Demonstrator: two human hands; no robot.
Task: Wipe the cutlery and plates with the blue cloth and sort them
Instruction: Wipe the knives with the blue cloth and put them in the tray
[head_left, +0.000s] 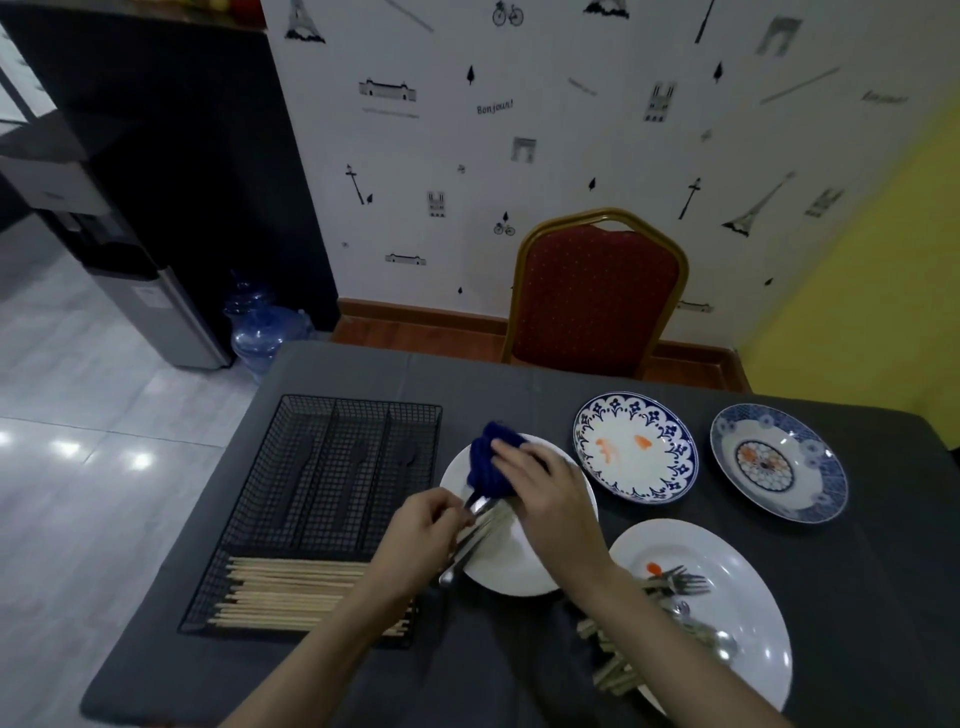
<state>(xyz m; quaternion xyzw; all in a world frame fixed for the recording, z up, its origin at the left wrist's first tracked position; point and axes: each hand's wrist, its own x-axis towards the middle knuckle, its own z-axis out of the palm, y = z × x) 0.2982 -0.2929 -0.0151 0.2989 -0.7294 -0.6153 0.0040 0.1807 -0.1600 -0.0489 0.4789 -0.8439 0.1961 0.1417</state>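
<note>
Table with dark grey cloth (493, 374) fills the lower frame. Red padded chair (597, 296) stands at the far edge against patterned wallpaper. Black wire cutlery tray (332, 415) sits on the left side of the table; its three long far compartments look dark, contents unclear, and the near cross compartment holds a pile of wooden chopsticks (291, 592). White oval plate (727, 551) at near right carries forks (680, 579), spoons (722, 644) and more light-coloured sticks at its near-left rim, plus a small red smear. Plain white plate (519, 566) at centre, just right of the tray, lies under both hands. Blue-rimmed plate (636, 449) behind it has two orange smears. Blue patterned bowl-plate (779, 462) at far right, apart from the others.

Right hand (550, 499) grips the bunched blue cloth (488, 462) over the white plate, cloth wrapped round the upper end of the cutlery. Left hand (421, 540) has fingers curled, pinching a small bundle of metal cutlery (470, 540) by its lower part; the pieces are blurred, type hard to tell, handles pointing down-left over the plate rim
</note>
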